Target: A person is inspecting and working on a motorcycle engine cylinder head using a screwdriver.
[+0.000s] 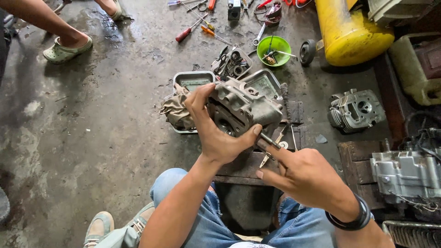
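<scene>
The right hand (308, 177) is reaching in from the lower right, its fingers pinching a thin metal rod (268, 140) whose tip is meeting the underside of the cylinder head (243, 108). The left hand (216, 133) is gripping that head from the left, thumb pressing by the rod and fingers wrapping over the top, holding it above the knees. Beyond it, two trays (193, 80) are lying on the floor, then a green bowl (274, 46) and scattered screwdrivers (190, 30).

The left hand (213, 133) grips a grey cylinder head (243, 108) above a metal tray (193, 79). The right hand (303, 177) pinches a thin metal tool (270, 140) against it.
</scene>
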